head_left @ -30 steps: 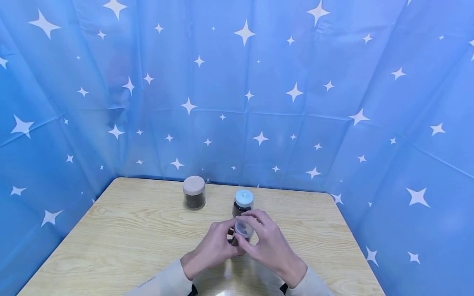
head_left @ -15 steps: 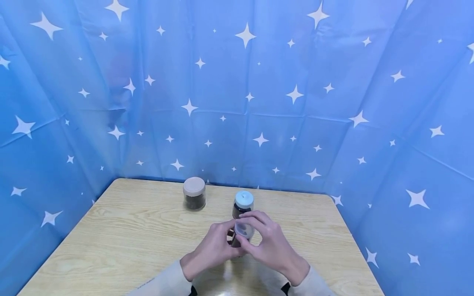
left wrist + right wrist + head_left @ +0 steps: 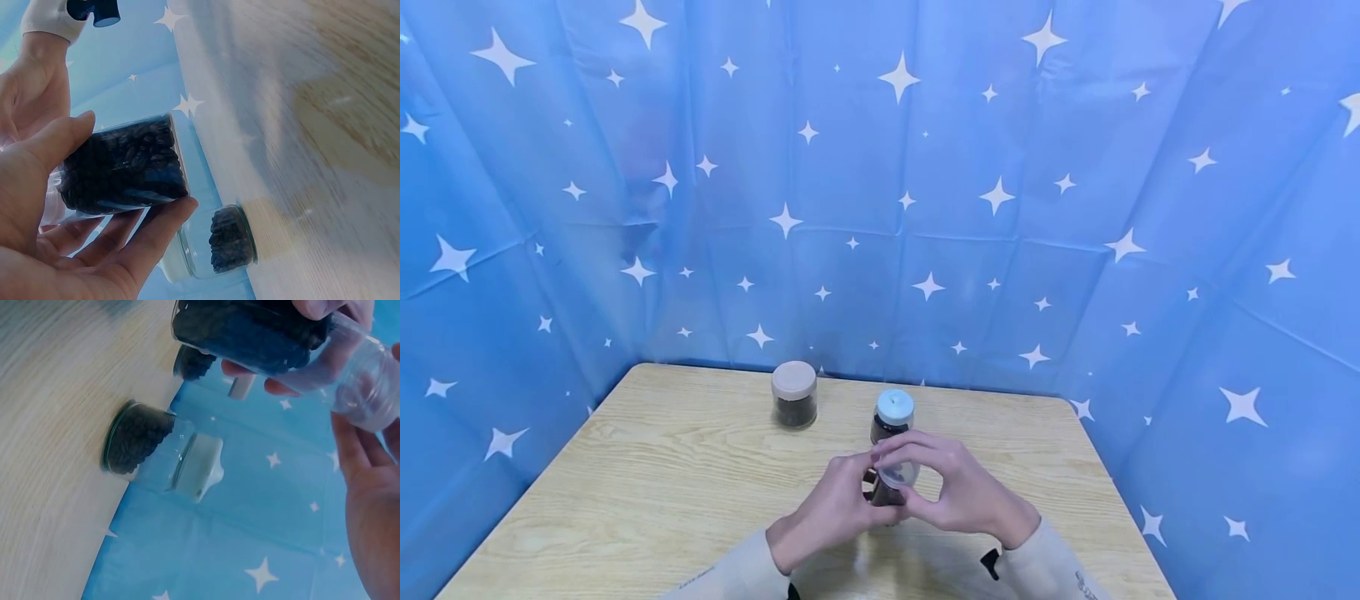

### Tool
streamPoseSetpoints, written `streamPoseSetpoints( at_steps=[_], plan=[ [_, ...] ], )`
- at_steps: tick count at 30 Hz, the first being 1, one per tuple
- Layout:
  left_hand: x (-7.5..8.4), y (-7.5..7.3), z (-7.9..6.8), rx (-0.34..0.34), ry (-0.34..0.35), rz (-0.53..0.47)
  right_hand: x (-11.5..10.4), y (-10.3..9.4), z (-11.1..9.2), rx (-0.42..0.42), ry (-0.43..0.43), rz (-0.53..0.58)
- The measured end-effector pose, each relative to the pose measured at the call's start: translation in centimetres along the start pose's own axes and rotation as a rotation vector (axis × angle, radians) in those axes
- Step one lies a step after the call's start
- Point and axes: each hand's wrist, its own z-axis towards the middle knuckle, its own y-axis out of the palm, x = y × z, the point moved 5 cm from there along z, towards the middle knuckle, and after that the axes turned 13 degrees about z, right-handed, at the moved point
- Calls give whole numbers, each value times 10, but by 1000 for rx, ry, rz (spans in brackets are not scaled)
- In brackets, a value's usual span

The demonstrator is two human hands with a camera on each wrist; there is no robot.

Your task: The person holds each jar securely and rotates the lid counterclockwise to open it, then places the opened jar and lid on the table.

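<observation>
My left hand (image 3: 831, 507) grips the body of a clear jar (image 3: 128, 165) part-filled with dark, bean-like pieces, its thumb on one side and fingers on the other. The jar is held above the table, its base apart from the wood. Over its top, my right hand (image 3: 973, 493) curls its thumb and fingers round the clear lid (image 3: 372, 394). The lid sits on the jar's mouth; whether it is loose cannot be told. Just beyond the hands stands a jar with a light-blue lid (image 3: 895, 406), also holding dark pieces, its lower part hidden behind the right fingers in the head view.
A wider jar with a pale pinkish lid (image 3: 794, 393) stands at the back, left of the blue-lidded one. The wood-grain table (image 3: 647, 492) ends at a blue, star-patterned curtain (image 3: 850, 183) behind and on both sides.
My right wrist has swung outward to the right, and its fingers have turned round the lid. The left hand keeps its grip on the jar. The head view has tilted slightly up.
</observation>
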Motion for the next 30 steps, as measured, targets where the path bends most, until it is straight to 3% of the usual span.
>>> streamPoseSetpoints(
  at_steps=[30],
  plan=[
    [4,-1,-1,-16,7,-29,4,-7,-4,-35,-27,72]
  ],
)
